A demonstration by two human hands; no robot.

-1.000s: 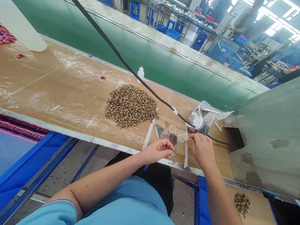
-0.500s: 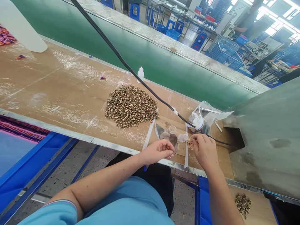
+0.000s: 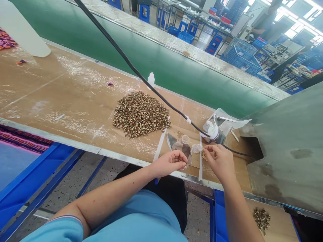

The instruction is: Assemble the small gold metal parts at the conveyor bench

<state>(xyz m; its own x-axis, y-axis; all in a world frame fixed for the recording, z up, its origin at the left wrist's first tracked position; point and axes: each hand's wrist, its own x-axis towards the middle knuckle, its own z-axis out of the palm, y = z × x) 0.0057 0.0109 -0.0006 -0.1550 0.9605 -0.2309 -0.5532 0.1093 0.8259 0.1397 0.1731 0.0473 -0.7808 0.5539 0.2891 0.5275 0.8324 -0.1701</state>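
"Run it from the left for me!"

"Big brown heap (image 3: pixel 141 114), centre of frame. Lower down, by the table's front edge (image 3: pixel 121 157), there's the left hand (image 3: pixel 169 164), fingertips pinched narrow on a small piece (image 3: pixel 186 163), too tiny for me to name. Cloth (image 3: pixel 186 149) just above them."

"And the beads (image 3: pixel 204 155)?"

"Right of centre, lower half, just right of the tape (image 3: pixel 201 169). They sit right under the fingertips of the right hand (image 3: pixel 222 163), just below them, so that's the nearer hand; the left is off to the beads' left, past the tape."

"Which way do they run?"

"No long axis I can make out; fingers hide part of the patch. Right fingers are close together, but whether they hold anything, I can't tell."

"Room to move?"

"Dish (image 3: pixel 196 148) hard by on the left, tub (image 3: pixel 219 113) above, front edge below, cardboard (image 3: pixel 237 168) rightward to the metal housing (image 3: pixel 287 148)."
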